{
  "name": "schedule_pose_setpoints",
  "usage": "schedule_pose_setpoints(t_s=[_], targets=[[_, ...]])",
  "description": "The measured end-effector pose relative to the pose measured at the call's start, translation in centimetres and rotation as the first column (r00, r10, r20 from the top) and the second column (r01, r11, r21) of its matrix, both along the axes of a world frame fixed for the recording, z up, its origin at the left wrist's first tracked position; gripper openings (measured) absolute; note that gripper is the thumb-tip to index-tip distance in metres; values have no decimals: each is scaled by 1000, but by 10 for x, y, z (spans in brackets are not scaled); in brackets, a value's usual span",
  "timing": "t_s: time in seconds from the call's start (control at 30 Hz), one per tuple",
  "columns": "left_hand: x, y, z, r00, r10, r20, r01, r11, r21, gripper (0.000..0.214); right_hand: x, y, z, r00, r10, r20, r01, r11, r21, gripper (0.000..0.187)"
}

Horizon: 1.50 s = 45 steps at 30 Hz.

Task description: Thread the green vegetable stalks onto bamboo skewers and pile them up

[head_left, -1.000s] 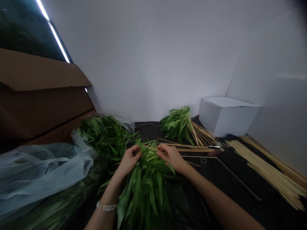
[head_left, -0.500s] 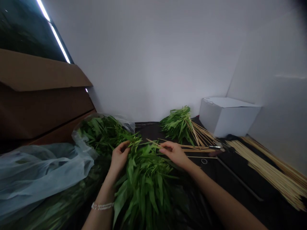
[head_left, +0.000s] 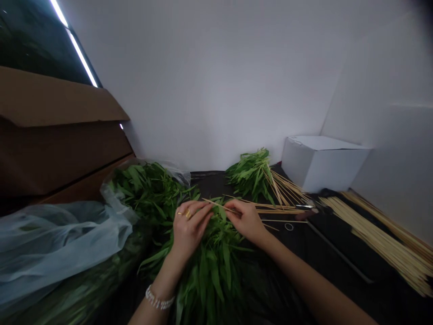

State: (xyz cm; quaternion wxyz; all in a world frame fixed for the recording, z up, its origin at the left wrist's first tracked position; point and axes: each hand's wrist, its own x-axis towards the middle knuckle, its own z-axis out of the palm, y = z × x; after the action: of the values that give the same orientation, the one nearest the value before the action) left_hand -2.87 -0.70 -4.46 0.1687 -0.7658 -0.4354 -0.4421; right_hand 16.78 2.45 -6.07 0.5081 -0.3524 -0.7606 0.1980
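A thin wooden skewer [head_left: 216, 204] is pinched in my right hand [head_left: 246, 221], its tip pointing left and slightly up. My left hand [head_left: 190, 222], with rings on its fingers, has its fingertips pressed together beside that skewer. What those fingers pinch is hidden; a green leaf shows between the two hands. Beneath both hands lies a heap of long-leaved greens [head_left: 208, 275]. Farther back, a bunch of greens [head_left: 248, 174] sits threaded or gathered on several skewers [head_left: 287, 187].
A plastic bag [head_left: 67, 239] and more loose greens [head_left: 145, 189] are on the left, before a cardboard box [head_left: 61, 149]. To the right lie a ring [head_left: 288, 226], a black flat case [head_left: 341, 243], piles of bare skewers [head_left: 379, 239] and a white box [head_left: 324, 164].
My left hand has moved right from the loose greens to the skewer's tip end, and its fingers have closed together. My right hand has stayed nearly in place with the skewer.
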Motion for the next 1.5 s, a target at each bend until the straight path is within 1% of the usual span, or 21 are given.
schedule_pose_setpoints(t_s=[0.13,0.2,0.27,0.33,0.5,0.63,0.73,0.8,0.83,0.87,0.9,0.97,1.03,1.07,1.1,1.17,1.23,1.3,1.37,1.43,1.5], targets=[[1,2,-3,999,-31,-13,30,997,-78,29,-3,-7,1,999,42,22,-46,982,181,18],[0,3,-3,997,-72,-26,68,992,-109,26,-4,-9,0,998,66,19,-69,973,219,21],[0,3,-2,994,-108,-13,105,982,-156,23,-4,-10,0,998,69,8,-69,976,208,22],[-1,4,-1,990,-133,46,140,966,-218,25,-5,-10,0,998,54,-15,-51,983,177,20],[-1,4,2,952,-224,210,294,865,-407,27,-5,-11,1,998,60,-26,-56,988,144,20],[2,4,3,922,-212,325,351,813,-464,32,-7,-12,0,997,58,-49,-51,989,138,18],[3,6,0,929,-213,302,337,826,-452,26,-8,-11,-2,997,62,-37,-56,987,149,19],[2,7,-1,933,-198,302,310,868,-388,22,-6,-11,-2,999,36,-15,-33,984,177,20],[0,7,-1,928,-159,338,278,898,-340,21,-4,-11,-1,1000,-1,4,0,982,189,20],[-3,8,0,909,-99,406,229,930,-287,21,-2,-11,1,998,-55,30,48,980,194,22],[-7,8,1,865,-29,502,166,959,-232,23,1,-11,3,991,-120,63,105,975,194,25],[-15,9,6,709,82,701,25,990,-141,29,5,-12,6,961,-236,147,205,959,195,37],[-22,9,10,568,110,816,-55,994,-96,34,7,-13,7,927,-296,232,246,944,223,40],[-23,10,11,528,98,843,-53,995,-83,36,7,-13,7,913,-309,267,246,938,245,37],[-23,9,11,510,79,857,-19,997,-81,36,6,-13,6,900,-319,298,242,933,267,33],[-19,9,9,496,38,868,144,982,-126,36,2,-14,2,877,-335,344,229,922,312,29],[-11,8,5,474,16,880,349,914,-205,36,-1,-15,-1,867,-353,351,224,907,357,28],[-4,8,2,424,19,905,501,828,-252,38,-2,-15,-3,877,-359,319,224,894,388,28],[1,8,0,335,33,942,577,783,-232,42,-2,-15,-4,896,-350,274,220,884,413,28],[3,8,2,240,52,969,616,763,-194,43,-2,-16,-4,906,-341,252,206,873,442,28],[3,8,5,175,73,982,647,743,-170,42,-2,-17,-4,901,-351,255,200,858,473,28]])
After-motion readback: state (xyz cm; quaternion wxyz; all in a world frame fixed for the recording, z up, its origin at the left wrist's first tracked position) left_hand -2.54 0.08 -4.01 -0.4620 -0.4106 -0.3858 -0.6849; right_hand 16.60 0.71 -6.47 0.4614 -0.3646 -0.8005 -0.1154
